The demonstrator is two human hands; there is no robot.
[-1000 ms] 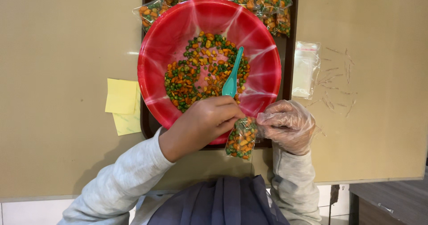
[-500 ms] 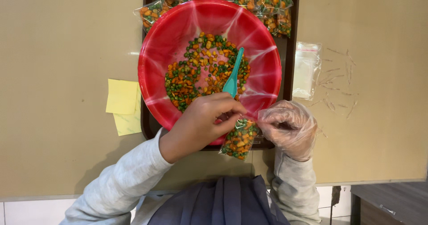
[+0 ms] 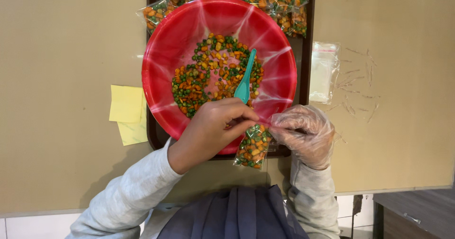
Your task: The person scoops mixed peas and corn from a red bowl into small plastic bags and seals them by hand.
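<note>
A broad tan bench (image 3: 61,45) with a smooth matte top fills nearly the whole view under soft, even light. Below the bench's near edge runs a strip of white tiled floor (image 3: 28,227) with pale grout lines. To the right of the bench, past its corner, stands a dark grey-brown piece of furniture (image 3: 417,215).

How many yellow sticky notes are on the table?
2: one sticky note lies left of the red bowl, the second sticky note just below, partly under it. More could be hidden underneath.
</note>
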